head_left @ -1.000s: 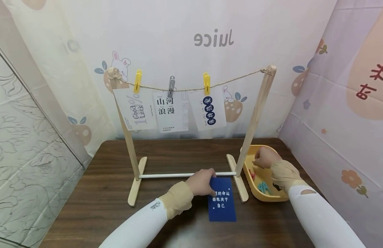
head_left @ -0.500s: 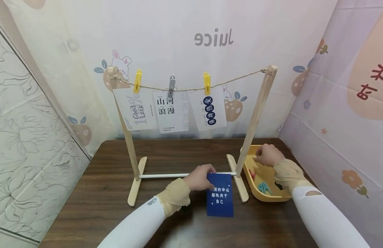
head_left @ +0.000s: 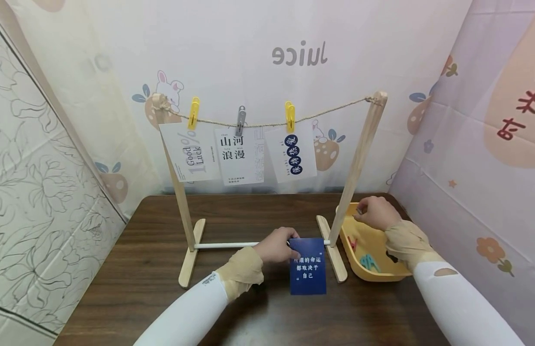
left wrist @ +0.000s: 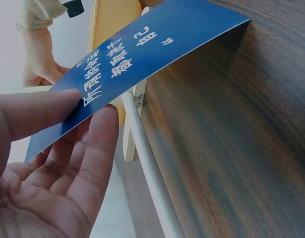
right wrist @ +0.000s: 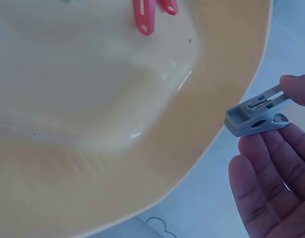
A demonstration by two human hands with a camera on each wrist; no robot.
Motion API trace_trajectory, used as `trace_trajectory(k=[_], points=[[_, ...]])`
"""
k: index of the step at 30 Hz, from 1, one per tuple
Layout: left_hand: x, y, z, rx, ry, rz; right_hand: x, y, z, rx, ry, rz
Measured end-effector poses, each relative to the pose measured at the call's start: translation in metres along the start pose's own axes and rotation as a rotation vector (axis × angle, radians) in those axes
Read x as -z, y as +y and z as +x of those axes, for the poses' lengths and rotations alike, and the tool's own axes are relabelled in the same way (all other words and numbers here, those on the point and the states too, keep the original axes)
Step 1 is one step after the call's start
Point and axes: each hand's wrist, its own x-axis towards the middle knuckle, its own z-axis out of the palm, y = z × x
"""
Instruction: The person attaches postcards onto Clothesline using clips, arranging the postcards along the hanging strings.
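Note:
My left hand point(head_left: 276, 246) pinches a dark blue card point(head_left: 308, 281) by its left edge, thumb on the printed face and fingers behind. White characters cover the card, which in the left wrist view is held slanted above the table. Over the far end of the yellow tray point(head_left: 367, 275), my right hand point(head_left: 377, 212) holds a grey clothespin point(right wrist: 256, 111) between thumb and fingers; the right wrist view shows the clothespin's jaws closed. Lying in the tray are a pink clothespin point(head_left: 353, 243) and teal clothespins point(head_left: 369, 263).
A wooden stand carries a twine line point(head_left: 328, 113) between two posts point(head_left: 358, 166). Three white cards hang there: one point(head_left: 189, 154) by a yellow clothespin point(head_left: 193, 113), one point(head_left: 239, 166) by a grey one, one point(head_left: 308, 158) by another yellow one. A white rod point(head_left: 226, 245) joins the feet.
My left hand has raised the blue card slightly, away from me. The right hand has shifted a little up and to the right over the tray, with the grey clothespin in its fingers.

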Motion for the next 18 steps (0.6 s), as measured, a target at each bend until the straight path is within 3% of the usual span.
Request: trace_trajectory(k=[9,18], points=[[0.005,0.003,0.0,-0.019,0.01,-0.078,0.005,-0.001,-0.002,0.059,0.05,0.033],[0.013,0.007,-0.002,-0.049,0.064,-0.071,0.019,-0.008,-0.009,0.053,0.074,0.087]])
